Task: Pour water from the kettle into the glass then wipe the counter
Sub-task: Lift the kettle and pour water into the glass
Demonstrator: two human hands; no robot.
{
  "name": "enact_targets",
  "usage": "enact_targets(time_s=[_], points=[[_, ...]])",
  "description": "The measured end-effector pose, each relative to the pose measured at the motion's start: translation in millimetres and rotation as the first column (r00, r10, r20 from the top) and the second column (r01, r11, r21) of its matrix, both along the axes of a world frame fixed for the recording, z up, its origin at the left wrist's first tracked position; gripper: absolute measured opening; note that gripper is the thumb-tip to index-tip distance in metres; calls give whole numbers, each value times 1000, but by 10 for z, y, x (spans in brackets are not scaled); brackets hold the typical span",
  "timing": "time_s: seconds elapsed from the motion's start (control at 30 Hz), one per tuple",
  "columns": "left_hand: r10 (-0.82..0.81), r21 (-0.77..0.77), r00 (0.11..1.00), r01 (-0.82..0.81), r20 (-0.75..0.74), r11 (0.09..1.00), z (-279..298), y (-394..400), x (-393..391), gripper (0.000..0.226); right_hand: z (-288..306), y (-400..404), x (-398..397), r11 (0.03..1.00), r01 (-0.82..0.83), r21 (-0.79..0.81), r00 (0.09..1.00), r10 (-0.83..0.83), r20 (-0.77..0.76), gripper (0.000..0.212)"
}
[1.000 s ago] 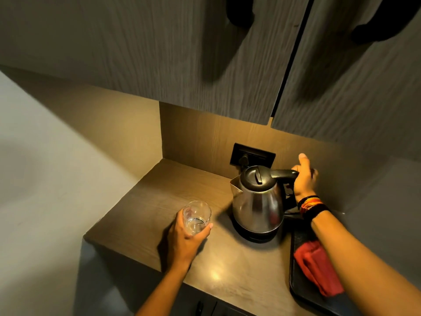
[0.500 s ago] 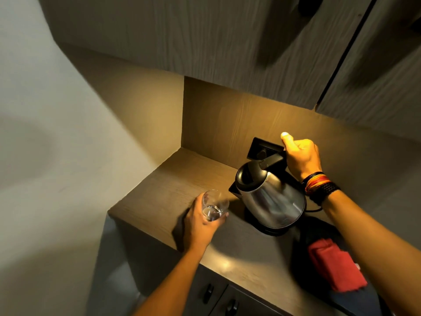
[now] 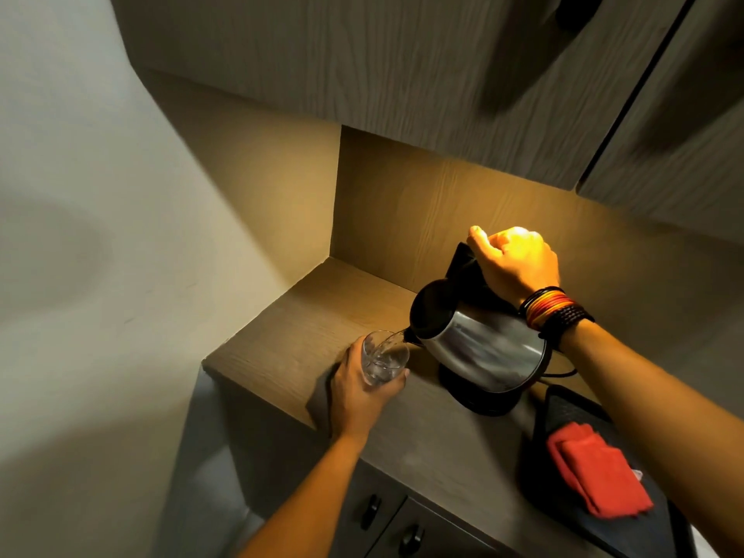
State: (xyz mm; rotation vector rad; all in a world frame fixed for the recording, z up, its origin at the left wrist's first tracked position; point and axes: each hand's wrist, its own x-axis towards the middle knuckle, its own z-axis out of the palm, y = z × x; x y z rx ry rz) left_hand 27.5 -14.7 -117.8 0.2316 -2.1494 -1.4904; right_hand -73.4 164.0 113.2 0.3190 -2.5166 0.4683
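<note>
Writing: none can be read on anything in view.
Surface: brown wood-grain counter (image 3: 306,328) in a lit niche under grey wall cupboards (image 3: 402,66).
Kettle: shiny steel kettle with black lid (image 3: 479,348), tilted left above its black base (image 3: 479,396), water streaming from the spout.
Glass: clear drinking glass (image 3: 382,358) at the near left, just under the spout.
Right hand (image 3: 515,265): clenched on the kettle's black handle.
Left hand (image 3: 358,390): wrapped around the glass.
Cloth: folded red cloth (image 3: 596,473) on a black tray (image 3: 563,408), near right.

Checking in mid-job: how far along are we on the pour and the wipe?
Done: the right hand has the kettle lifted by its handle and tilted; the left hand grips the glass. In hand: a thin stream runs from the spout into the glass, which holds a little water. Left: finish pouring, then wipe the counter; the red cloth lies folded and untouched on the dark tray.
</note>
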Motion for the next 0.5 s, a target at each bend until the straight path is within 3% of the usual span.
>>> enact_targets(time_s=[0.5], points=[[4,20,1000,-5,8,1000,9,7,26,90,-11,-5,56,988,27,154,998,-19,-52,64]])
